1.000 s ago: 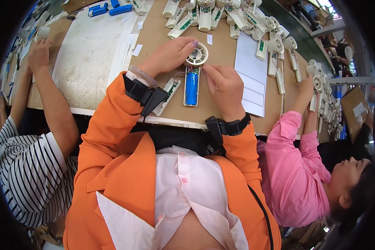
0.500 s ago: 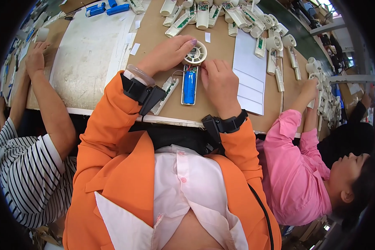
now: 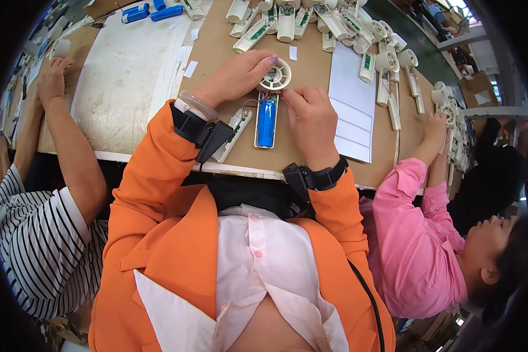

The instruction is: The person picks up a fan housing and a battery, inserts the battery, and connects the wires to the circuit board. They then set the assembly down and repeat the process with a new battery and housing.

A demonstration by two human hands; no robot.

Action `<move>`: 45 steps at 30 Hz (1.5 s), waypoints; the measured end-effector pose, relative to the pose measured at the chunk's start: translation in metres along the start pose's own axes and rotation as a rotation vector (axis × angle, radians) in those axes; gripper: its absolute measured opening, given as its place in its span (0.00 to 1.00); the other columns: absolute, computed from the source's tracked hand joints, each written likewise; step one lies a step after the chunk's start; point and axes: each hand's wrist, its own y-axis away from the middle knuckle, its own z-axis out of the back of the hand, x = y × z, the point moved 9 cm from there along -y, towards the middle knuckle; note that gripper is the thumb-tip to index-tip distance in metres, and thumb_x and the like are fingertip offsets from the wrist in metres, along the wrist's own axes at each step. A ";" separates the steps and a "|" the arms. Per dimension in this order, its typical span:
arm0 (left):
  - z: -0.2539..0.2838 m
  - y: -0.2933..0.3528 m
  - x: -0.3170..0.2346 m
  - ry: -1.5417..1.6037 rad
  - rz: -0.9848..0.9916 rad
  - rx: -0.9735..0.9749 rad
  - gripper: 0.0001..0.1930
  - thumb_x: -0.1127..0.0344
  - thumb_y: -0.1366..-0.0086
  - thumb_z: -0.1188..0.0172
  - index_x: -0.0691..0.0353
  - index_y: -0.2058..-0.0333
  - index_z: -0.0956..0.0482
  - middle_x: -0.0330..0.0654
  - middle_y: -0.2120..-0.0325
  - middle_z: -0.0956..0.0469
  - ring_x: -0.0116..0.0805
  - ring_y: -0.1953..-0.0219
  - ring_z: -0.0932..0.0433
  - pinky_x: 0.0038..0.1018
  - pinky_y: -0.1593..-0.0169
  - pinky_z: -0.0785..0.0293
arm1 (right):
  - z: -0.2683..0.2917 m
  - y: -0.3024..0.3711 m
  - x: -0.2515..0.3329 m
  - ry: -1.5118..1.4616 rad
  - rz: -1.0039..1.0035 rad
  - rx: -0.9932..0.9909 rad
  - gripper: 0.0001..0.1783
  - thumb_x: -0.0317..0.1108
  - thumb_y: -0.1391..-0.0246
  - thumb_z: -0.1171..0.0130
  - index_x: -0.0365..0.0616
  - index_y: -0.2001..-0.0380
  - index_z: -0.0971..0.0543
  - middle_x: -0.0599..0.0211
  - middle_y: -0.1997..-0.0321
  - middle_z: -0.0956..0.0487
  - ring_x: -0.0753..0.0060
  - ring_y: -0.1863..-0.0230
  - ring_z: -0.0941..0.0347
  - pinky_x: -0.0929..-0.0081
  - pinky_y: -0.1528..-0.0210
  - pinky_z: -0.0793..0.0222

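On the table in front of me lies an opened handheld fan (image 3: 283, 74) with a round, spoked, off-white head and a handle pointing toward me. A blue cylindrical battery (image 3: 267, 124) sits in the open handle, with thin wires at the neck. My left hand (image 3: 236, 75) grips the fan head from the left, its thumb on top of the rim. At the right of the neck, my right hand (image 3: 312, 120) has thumb and forefinger pinched together; whatever is between them is too small to make out. A handle cover with a green circuit board (image 3: 233, 137) lies left of the battery, joined by a wire.
Several off-white fan parts (image 3: 331, 23) are heaped at the back. Right of my hand lie white sheets (image 3: 351, 111). Blue batteries (image 3: 136, 14) rest at the far left. Co-workers' arms (image 3: 70, 129) and a pink sleeve (image 3: 402, 188) flank me.
My right hand's fingertips have shifted slightly, drawing together by the fan's neck. My left hand and the fan stay in place. The co-worker's hand at right has moved a little.
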 end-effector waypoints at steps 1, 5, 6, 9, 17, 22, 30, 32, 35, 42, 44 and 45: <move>0.000 0.000 0.000 -0.005 0.003 0.003 0.21 0.54 0.27 0.56 0.67 0.53 0.24 0.51 0.61 0.20 0.46 0.58 0.22 0.34 0.53 0.28 | -0.001 0.000 0.000 0.010 -0.002 0.012 0.07 0.28 0.55 0.33 0.48 0.69 0.17 0.68 0.72 0.21 0.64 0.68 0.25 0.70 0.68 0.28; -0.001 0.000 0.000 -0.010 -0.014 -0.007 0.21 0.54 0.27 0.56 0.67 0.53 0.24 0.51 0.61 0.20 0.46 0.58 0.22 0.34 0.53 0.28 | -0.001 0.001 0.000 0.003 -0.019 0.028 0.07 0.28 0.55 0.33 0.47 0.69 0.17 0.68 0.74 0.21 0.63 0.69 0.24 0.69 0.69 0.28; 0.000 0.000 0.000 -0.010 -0.011 -0.008 0.21 0.54 0.27 0.56 0.67 0.53 0.24 0.51 0.61 0.20 0.46 0.58 0.22 0.34 0.53 0.28 | -0.001 0.000 -0.001 0.001 -0.019 0.030 0.07 0.28 0.55 0.33 0.47 0.69 0.17 0.68 0.74 0.21 0.63 0.69 0.24 0.69 0.69 0.28; -0.002 -0.001 0.001 -0.001 0.004 0.027 0.21 0.54 0.27 0.56 0.67 0.53 0.24 0.51 0.61 0.20 0.46 0.59 0.22 0.34 0.53 0.28 | 0.002 -0.001 -0.006 -0.092 -0.059 -0.005 0.06 0.28 0.53 0.33 0.47 0.68 0.16 0.67 0.74 0.20 0.67 0.72 0.25 0.74 0.70 0.29; 0.001 0.002 -0.004 -0.032 0.010 -0.027 0.21 0.54 0.28 0.55 0.67 0.54 0.23 0.51 0.63 0.20 0.46 0.60 0.22 0.35 0.54 0.27 | -0.028 0.017 -0.044 -0.670 -0.497 0.183 0.07 0.27 0.46 0.36 0.40 0.63 0.16 0.71 0.70 0.18 0.84 0.71 0.27 0.82 0.68 0.31; 0.001 0.001 -0.003 -0.032 0.012 -0.020 0.20 0.55 0.28 0.55 0.66 0.54 0.23 0.51 0.63 0.20 0.47 0.60 0.22 0.35 0.54 0.27 | -0.043 0.019 -0.049 -0.748 -0.511 0.304 0.07 0.26 0.44 0.38 0.36 0.62 0.17 0.74 0.67 0.18 0.86 0.68 0.26 0.84 0.64 0.30; 0.000 0.001 -0.002 -0.045 -0.012 -0.023 0.21 0.54 0.28 0.56 0.66 0.53 0.23 0.51 0.62 0.20 0.48 0.60 0.22 0.35 0.54 0.27 | -0.049 0.022 -0.050 -0.926 -0.575 0.285 0.08 0.28 0.42 0.39 0.35 0.61 0.18 0.78 0.69 0.20 0.89 0.71 0.32 0.89 0.68 0.36; -0.001 0.000 0.000 -0.069 -0.005 -0.002 0.21 0.54 0.28 0.56 0.65 0.53 0.23 0.51 0.62 0.20 0.48 0.59 0.22 0.36 0.53 0.28 | -0.044 0.020 -0.045 -0.831 -0.540 0.329 0.09 0.28 0.42 0.39 0.35 0.60 0.18 0.78 0.69 0.20 0.89 0.72 0.33 0.89 0.69 0.37; -0.001 0.000 0.000 -0.073 -0.009 -0.004 0.21 0.54 0.28 0.57 0.65 0.53 0.23 0.52 0.62 0.20 0.48 0.59 0.22 0.36 0.53 0.28 | -0.039 0.018 -0.041 -0.759 -0.509 0.355 0.08 0.28 0.42 0.39 0.36 0.61 0.19 0.77 0.70 0.20 0.88 0.73 0.34 0.88 0.69 0.38; -0.001 0.002 -0.006 -0.061 0.005 -0.012 0.20 0.55 0.28 0.56 0.65 0.52 0.23 0.52 0.61 0.20 0.48 0.58 0.22 0.37 0.53 0.28 | -0.026 0.006 -0.028 -0.597 -0.270 0.218 0.06 0.28 0.44 0.37 0.38 0.65 0.19 0.74 0.70 0.25 0.84 0.72 0.35 0.84 0.68 0.38; 0.000 0.002 -0.002 -0.078 -0.003 -0.038 0.20 0.56 0.29 0.55 0.65 0.52 0.23 0.53 0.60 0.20 0.49 0.57 0.22 0.37 0.52 0.28 | -0.027 0.006 -0.026 -0.575 -0.265 0.193 0.05 0.28 0.45 0.37 0.38 0.67 0.20 0.73 0.70 0.26 0.82 0.72 0.36 0.82 0.68 0.38; 0.001 0.001 -0.002 -0.085 -0.007 -0.051 0.20 0.56 0.29 0.55 0.65 0.52 0.23 0.53 0.60 0.20 0.50 0.57 0.22 0.37 0.52 0.28 | -0.026 0.006 -0.026 -0.564 -0.263 0.180 0.05 0.28 0.46 0.36 0.39 0.68 0.20 0.72 0.70 0.27 0.80 0.72 0.36 0.81 0.67 0.38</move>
